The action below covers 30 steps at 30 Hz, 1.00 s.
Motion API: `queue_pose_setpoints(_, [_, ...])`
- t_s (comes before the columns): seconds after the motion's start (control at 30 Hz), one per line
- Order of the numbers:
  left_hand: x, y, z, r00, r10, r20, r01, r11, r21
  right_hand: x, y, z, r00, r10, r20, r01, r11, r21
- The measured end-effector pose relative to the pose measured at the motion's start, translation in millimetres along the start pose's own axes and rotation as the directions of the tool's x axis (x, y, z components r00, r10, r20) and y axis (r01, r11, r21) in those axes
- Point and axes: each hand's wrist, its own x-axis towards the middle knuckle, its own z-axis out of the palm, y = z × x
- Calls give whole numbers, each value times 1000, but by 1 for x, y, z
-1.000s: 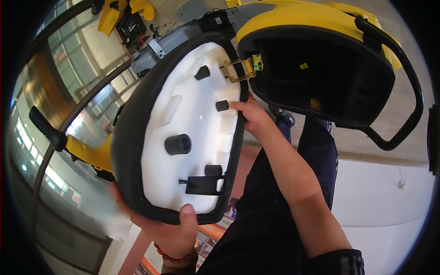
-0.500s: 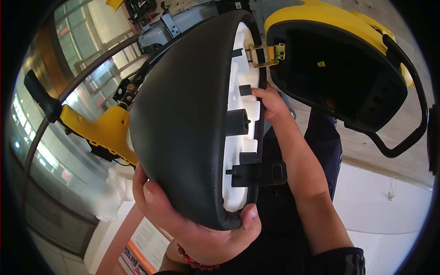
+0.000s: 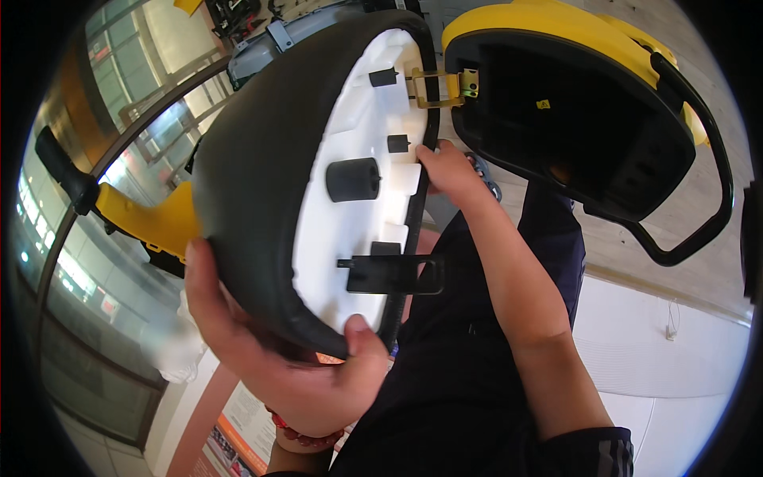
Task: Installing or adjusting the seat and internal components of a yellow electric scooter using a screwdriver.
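Note:
A large black padded seat (image 3: 246, 183) fills the middle, tilted on edge so its white plastic underside (image 3: 318, 246) shows. On that underside sit a thick black rubber bumper (image 3: 351, 180), several smaller black blocks and a flat black catch (image 3: 385, 274) with a slot. My left hand (image 3: 294, 381), a red bead bracelet at its wrist, wraps the lower end, thumb over the rim. At the right edge, my right hand (image 3: 449, 168) grips the rim; some of its fingers are hidden behind the seat. A brass-coloured hinge bracket (image 3: 445, 87) lies between the seat and a yellow body.
The yellow body with its dark hollow (image 3: 572, 135) and curved black grab bar (image 3: 719, 191) stands at the right. To the left is a yellow arm with a black grip (image 3: 67, 171). Grey parts (image 3: 278, 40) lie behind the seat, and a printed board (image 3: 230, 429) is at lower left.
The seat has shifted left and turned, exposing more of its white underside. My left hand has moved left and slightly up with it; my right hand stays on the right rim.

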Motion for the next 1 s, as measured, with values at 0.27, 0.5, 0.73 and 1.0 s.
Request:
queue_pose_setpoints(0.27, [12,9,-5,996,-73,-53,68,993,-100,-7,-49,15,599,-801,13,527,381,-760])
queue_pose_setpoints(0.5, [36,25,1,998,-54,-24,46,970,-237,22,-38,21,656,-754,26,571,474,-670])
queue_pose_setpoints(0.73, [35,40,5,995,-64,73,81,962,-261,2,-1,9,505,-849,-154,588,469,-659])
queue_pose_setpoints(1.0, [29,42,4,996,-61,70,73,979,-189,25,-2,25,902,-329,-280,385,906,174])
